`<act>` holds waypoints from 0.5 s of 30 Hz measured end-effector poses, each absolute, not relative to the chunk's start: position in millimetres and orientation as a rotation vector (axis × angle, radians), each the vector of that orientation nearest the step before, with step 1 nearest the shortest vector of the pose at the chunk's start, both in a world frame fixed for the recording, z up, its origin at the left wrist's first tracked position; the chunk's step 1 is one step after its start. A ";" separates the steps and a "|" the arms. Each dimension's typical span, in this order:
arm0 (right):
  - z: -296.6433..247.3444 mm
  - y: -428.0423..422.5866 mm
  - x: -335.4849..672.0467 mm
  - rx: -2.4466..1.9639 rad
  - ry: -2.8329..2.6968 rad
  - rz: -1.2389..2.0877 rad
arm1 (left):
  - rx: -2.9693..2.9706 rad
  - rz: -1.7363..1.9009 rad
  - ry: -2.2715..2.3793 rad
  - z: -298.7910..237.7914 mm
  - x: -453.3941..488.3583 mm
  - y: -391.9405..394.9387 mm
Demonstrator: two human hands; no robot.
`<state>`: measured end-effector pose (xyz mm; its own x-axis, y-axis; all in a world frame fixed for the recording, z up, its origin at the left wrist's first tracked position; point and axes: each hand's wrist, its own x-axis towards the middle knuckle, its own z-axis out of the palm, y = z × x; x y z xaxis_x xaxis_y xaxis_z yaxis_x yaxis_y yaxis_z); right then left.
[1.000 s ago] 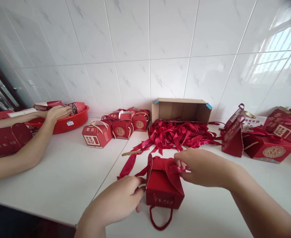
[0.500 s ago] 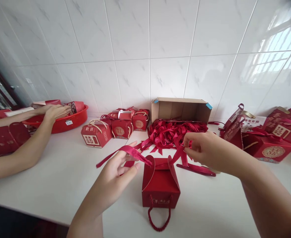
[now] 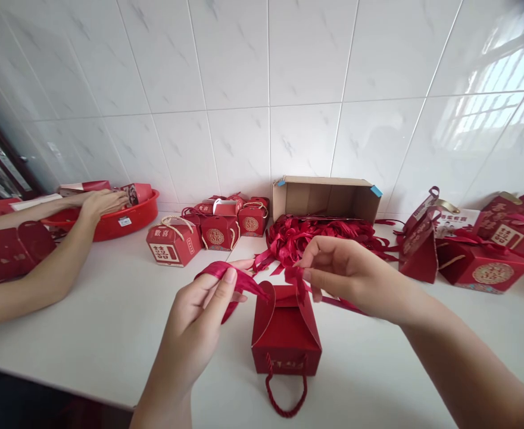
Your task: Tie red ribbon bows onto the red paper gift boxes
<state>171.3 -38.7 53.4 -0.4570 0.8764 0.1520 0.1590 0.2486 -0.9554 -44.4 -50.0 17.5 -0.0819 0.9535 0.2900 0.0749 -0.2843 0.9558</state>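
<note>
A red gift box (image 3: 286,339) stands upright on the white table in front of me, its rope handle (image 3: 287,411) hanging toward me. Dark red ribbon (image 3: 253,285) runs through the box's top flaps and out on both sides. My left hand (image 3: 206,310), left of the box, pinches one ribbon end between thumb and fingers. On the other side my right hand (image 3: 346,277) is closed on the ribbon's other part near the right flap. Behind the box, a pile of loose red ribbons (image 3: 293,238) spills from an open cardboard box (image 3: 327,199).
Several small red boxes (image 3: 217,232) are grouped left of the ribbon pile. More red boxes (image 3: 489,268) sit at the right. Another person's arms (image 3: 65,256) reach into a red plastic basin (image 3: 128,221) at the left. A tiled wall (image 3: 235,149) backs the table.
My right hand has moved left and closer to the box flap. My left hand has closed its thumb onto the ribbon. The box has shifted slightly left.
</note>
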 end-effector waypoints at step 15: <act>64.5 -41.0 176.9 -0.689 -1.285 1.162 | 1.529 1.518 1.267 31.9 -54.1 -51.1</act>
<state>176.9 -41.0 64.5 -0.1137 0.9251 0.3624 -0.2680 0.3227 -0.9078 -54.1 -51.1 31.9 -0.1271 0.9222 0.3653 0.1946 -0.3379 0.9208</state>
